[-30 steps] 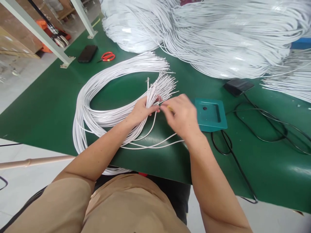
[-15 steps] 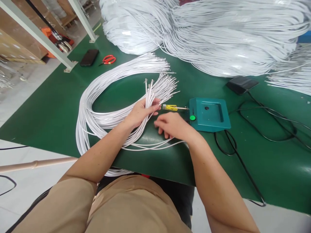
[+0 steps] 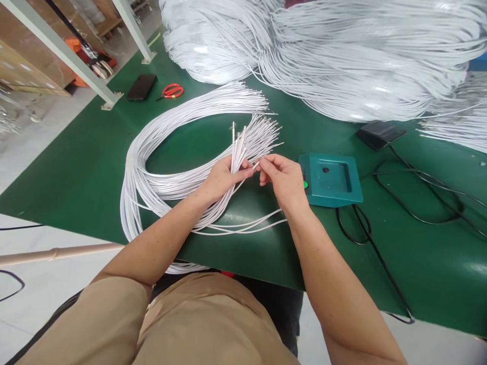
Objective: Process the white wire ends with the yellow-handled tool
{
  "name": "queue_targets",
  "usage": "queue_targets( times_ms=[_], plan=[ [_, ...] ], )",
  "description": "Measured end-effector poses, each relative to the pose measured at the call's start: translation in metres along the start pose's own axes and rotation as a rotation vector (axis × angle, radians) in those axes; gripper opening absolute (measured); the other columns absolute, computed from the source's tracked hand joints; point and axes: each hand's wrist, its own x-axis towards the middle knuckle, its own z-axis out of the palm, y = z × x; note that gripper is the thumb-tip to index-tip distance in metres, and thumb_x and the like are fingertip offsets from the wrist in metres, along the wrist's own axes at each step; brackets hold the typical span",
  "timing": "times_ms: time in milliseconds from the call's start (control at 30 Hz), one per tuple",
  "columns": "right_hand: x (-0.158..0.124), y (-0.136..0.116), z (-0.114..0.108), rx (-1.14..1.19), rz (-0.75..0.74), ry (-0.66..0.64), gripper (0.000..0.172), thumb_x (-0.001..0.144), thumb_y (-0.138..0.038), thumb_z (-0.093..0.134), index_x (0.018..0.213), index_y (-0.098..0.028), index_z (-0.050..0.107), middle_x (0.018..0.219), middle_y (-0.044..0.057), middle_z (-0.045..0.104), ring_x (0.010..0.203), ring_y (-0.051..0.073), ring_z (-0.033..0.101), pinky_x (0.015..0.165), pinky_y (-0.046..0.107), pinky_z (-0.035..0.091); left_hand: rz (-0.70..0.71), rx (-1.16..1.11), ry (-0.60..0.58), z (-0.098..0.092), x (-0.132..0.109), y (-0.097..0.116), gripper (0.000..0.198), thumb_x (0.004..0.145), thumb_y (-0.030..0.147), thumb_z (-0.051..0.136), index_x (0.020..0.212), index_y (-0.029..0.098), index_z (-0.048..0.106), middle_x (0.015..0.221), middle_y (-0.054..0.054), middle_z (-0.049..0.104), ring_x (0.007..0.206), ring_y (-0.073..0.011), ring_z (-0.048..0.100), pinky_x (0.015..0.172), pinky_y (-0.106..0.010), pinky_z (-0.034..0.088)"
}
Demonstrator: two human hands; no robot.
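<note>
Left hand [image 3: 222, 178] clamps the wire bundle [image 3: 152, 152] ends pointing up and away, loop trailing left on green table [image 3: 76, 172]; right hand [image 3: 284, 180] pinches one wire tip [image 3: 255, 165] just beside it, teal box [image 3: 331, 180] close on the right.

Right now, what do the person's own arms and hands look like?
The left hand and right hand are bare: no gloves, rings or watch visible. Both arms are uncovered past the elbows. A short tan fabric sleeve covers the left upper arm; the right upper arm is out of view.

Scissors [image 3: 172, 90] lie right of the phone [image 3: 141, 87], behind the wire loop [image 3: 152, 167].
</note>
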Motion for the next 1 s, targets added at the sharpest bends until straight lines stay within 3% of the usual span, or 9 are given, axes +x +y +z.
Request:
queue_targets(
  times_ms=[267,333,433,533,633,1000],
  plan=[
    [-0.0012,-0.0021,0.0059,0.249,0.115,-0.021,0.013,0.070,-0.024,0.067,0.062,-0.017,0.060,0.053,-0.006,0.049,0.046,0.006,0.040,0.047,0.023,0.037,0.018,-0.097,-0.033,0.0038,-0.0007,0.0031,0.035,0.070,0.033,0.080,0.079,0.015,0.052,0.074,0.001,0.062,0.069,-0.0096,0.060,0.059,-0.020,0.041],
    [-0.0022,-0.0036,0.0059,0.238,0.105,-0.016,0.007,0.069,-0.022,0.066,0.075,-0.018,0.067,0.053,-0.008,0.049,0.048,0.006,0.041,0.049,0.022,0.038,0.012,-0.094,-0.030,0.0046,-0.0009,0.0036,0.037,0.070,0.035,0.080,0.078,0.016,0.049,0.075,0.001,0.063,0.069,-0.0104,0.062,0.059,-0.020,0.041],
    [-0.0034,-0.0059,0.0047,0.164,0.028,-0.038,0.028,0.069,-0.018,0.063,0.096,-0.020,0.072,0.057,-0.008,0.053,0.052,0.007,0.046,0.054,0.023,0.040,0.023,-0.071,-0.074,0.0050,-0.0012,0.0030,0.037,0.074,0.037,0.076,0.077,0.016,0.046,0.077,-0.001,0.065,0.069,-0.0101,0.063,0.062,-0.022,0.044],
    [-0.0035,-0.0071,0.0038,0.118,-0.013,-0.067,0.017,0.070,-0.019,0.064,0.084,-0.019,0.073,0.061,-0.005,0.060,0.056,0.008,0.052,0.058,0.024,0.043,0.054,-0.042,-0.125,0.0044,-0.0015,0.0012,0.034,0.079,0.038,0.072,0.076,0.017,0.046,0.076,-0.001,0.066,0.069,-0.0097,0.062,0.065,-0.023,0.046],
    [-0.0017,-0.0052,0.0030,0.121,-0.004,-0.022,0.006,0.068,-0.022,0.071,0.073,-0.018,0.072,0.062,-0.003,0.063,0.056,0.008,0.052,0.059,0.025,0.043,0.059,-0.037,-0.099,0.0041,-0.0019,0.0014,0.033,0.078,0.037,0.072,0.077,0.017,0.047,0.077,-0.001,0.066,0.069,-0.0101,0.062,0.065,-0.023,0.046],
    [-0.0002,-0.0020,0.0034,0.145,0.060,0.025,0.010,0.066,-0.025,0.075,0.067,-0.018,0.068,0.060,-0.004,0.060,0.055,0.008,0.050,0.059,0.024,0.045,0.126,0.011,0.020,0.0050,-0.0030,0.0040,0.027,0.075,0.030,0.070,0.074,0.017,0.046,0.078,0.000,0.063,0.074,-0.0113,0.061,0.077,-0.027,0.049]
  ],
)
